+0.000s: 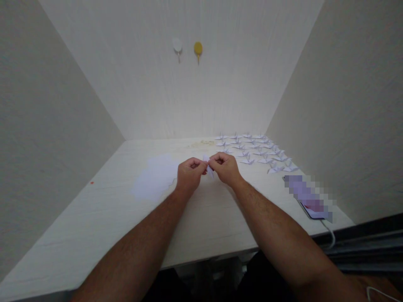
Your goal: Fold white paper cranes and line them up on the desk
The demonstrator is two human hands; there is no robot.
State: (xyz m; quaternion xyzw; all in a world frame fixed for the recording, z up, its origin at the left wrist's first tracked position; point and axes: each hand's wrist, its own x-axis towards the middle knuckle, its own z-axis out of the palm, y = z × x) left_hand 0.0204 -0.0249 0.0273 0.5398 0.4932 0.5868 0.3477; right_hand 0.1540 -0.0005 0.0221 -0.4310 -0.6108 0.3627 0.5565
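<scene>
A small folded white paper (210, 171) is pinched between my two hands above the middle of the table. My left hand (191, 173) grips it from the left with thumb and fingers closed together. From the other side my right hand (225, 167) pinches the same paper, its thumb close to the left thumb. Parts of the paper are covered by my fingertips, so its full shape is hard to make out. Several folded paper cranes (247, 159) stand in rows beyond and to the right of my right hand.
Loose white paper sheets (154, 176) lie left of my hands. A phone (310, 203) with a white cable (330, 235) rests near the table's right edge. Two hooks, one white (177, 45) and one yellow (198, 48), are on the back wall. Walls enclose the table (103, 235) on three sides.
</scene>
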